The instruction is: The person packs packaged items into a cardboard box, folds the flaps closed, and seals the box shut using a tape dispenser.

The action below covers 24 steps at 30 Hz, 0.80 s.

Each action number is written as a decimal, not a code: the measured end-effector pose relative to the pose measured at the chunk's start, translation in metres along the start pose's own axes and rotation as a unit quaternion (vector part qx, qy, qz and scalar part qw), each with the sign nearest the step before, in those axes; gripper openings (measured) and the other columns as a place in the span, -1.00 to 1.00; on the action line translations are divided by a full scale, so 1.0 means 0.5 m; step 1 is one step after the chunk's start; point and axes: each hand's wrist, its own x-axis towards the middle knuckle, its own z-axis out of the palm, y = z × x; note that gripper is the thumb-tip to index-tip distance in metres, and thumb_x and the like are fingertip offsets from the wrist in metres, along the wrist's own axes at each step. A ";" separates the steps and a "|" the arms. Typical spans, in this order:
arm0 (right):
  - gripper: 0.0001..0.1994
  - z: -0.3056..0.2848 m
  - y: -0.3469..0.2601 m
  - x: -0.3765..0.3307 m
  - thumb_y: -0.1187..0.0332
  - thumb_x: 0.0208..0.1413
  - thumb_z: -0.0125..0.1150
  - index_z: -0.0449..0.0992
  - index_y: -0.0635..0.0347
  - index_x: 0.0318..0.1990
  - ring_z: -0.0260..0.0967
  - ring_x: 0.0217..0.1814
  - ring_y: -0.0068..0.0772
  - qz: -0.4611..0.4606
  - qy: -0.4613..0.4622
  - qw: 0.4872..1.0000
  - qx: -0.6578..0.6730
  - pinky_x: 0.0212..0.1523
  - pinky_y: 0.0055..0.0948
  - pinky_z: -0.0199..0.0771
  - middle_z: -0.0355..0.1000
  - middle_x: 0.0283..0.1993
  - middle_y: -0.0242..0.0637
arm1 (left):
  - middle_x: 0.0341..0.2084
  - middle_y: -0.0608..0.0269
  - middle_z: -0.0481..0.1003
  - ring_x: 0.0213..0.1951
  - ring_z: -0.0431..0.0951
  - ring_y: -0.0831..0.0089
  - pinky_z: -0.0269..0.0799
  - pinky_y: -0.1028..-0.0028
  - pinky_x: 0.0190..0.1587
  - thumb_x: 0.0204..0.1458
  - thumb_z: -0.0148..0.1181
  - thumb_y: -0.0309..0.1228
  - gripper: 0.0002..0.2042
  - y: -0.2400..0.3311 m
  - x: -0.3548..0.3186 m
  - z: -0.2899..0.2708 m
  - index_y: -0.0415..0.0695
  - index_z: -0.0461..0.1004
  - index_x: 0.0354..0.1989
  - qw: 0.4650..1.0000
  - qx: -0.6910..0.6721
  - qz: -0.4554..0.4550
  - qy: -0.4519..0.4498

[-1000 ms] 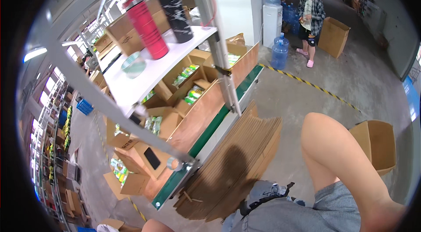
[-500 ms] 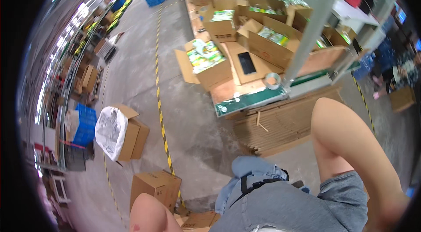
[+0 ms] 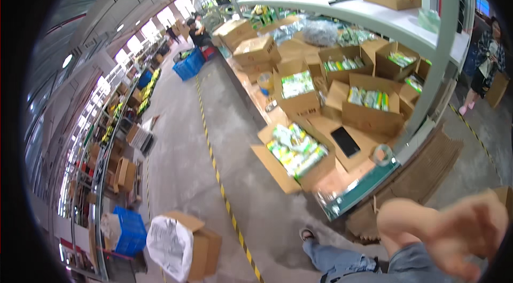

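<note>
Your right hand [image 3: 464, 236] shows at the lower right as a blur above your knee [image 3: 398, 218]. The fingers seem loosely spread with nothing in them, but you cannot tell for sure. Your left hand is out of view.

Nearest to the hand is the flattened cardboard [image 3: 430, 168], stacked on the floor [image 3: 187, 144] against the near end of the desk [image 3: 368, 187]. It should be light and fairly stiff, though the sheets will likely slide over one another and fold along their creases. Gripping a few sheets by a long edge looks safest.

A roll of tape [image 3: 382, 153] sits at the desk's near corner, just beside a black tablet [image 3: 346, 141]. An open box [image 3: 295, 150] of green packets stands by the desk's aisle-side edge.
</note>
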 end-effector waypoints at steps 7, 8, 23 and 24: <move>-0.71 -0.167 0.125 -0.545 0.25 0.15 0.11 0.49 0.24 -0.08 0.34 0.03 -0.18 0.620 -0.136 0.620 -0.461 0.12 -0.28 0.25 0.44 -0.08 -0.15 | -0.07 -0.09 0.39 -0.04 0.42 0.09 0.32 0.13 0.06 0.10 0.10 0.05 -0.44 -0.404 -0.134 -0.128 -0.14 0.31 0.11 0.937 0.019 -0.298 -0.182; -0.72 -0.163 0.111 -0.607 0.24 0.17 0.11 0.50 0.24 -0.09 0.34 0.03 -0.20 0.653 -0.133 0.568 -0.483 0.12 -0.29 0.25 0.44 -0.07 -0.15 | -0.07 -0.10 0.38 -0.07 0.43 0.10 0.32 0.15 0.06 0.09 0.15 0.01 -0.44 -0.455 -0.138 -0.144 -0.15 0.30 0.11 0.936 0.006 -0.257 -0.239; -0.59 0.091 0.083 -0.829 0.17 0.24 0.10 0.30 0.12 0.17 0.41 -0.21 -0.50 0.606 0.141 0.526 -0.580 -0.12 -0.44 0.41 0.46 -0.24 -0.34 | -0.03 0.12 0.42 -0.04 0.46 0.35 0.35 0.39 0.03 0.13 0.12 -0.53 -0.63 -0.653 -0.370 0.072 -0.26 0.30 0.13 0.545 -0.487 -0.454 -0.510; -0.58 0.115 0.056 -0.850 0.17 0.24 0.10 0.29 0.10 0.19 0.41 -0.21 -0.51 0.602 0.184 0.522 -0.575 -0.11 -0.45 0.41 0.47 -0.24 -0.34 | -0.04 0.15 0.43 -0.06 0.47 0.39 0.37 0.42 0.02 0.14 0.11 -0.54 -0.64 -0.640 -0.371 0.093 -0.24 0.31 0.12 0.514 -0.493 -0.432 -0.553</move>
